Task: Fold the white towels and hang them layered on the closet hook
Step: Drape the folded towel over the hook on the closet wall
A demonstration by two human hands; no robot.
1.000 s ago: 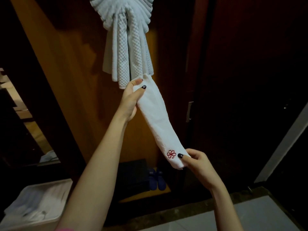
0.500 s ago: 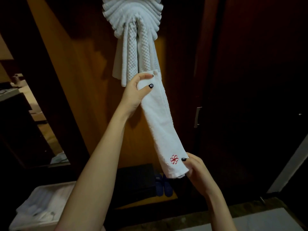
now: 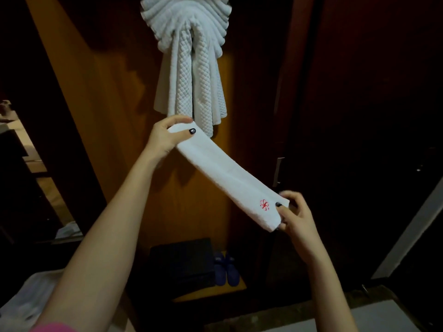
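A narrow white towel, folded lengthwise into a flat smooth band, is stretched taut in the air in front of an orange-brown closet panel. A small red flower emblem is stitched near its lower end. The band's long axis runs on a diagonal, its upper end pointing up and left, its lower end down and right.

The left hand pinches the upper end, thumb on the near face and fingers curled over the far edge. The right hand pinches the lower end just beside the emblem, thumb on top.

The upper end sits just below a bundle of hung towels, pleated into a fan at the top with quilted tails draping down; their tips hang behind the left fingers. Lower in the closet, a dark box stands beside a pair of blue slippers. A metal door handle shows to the right.
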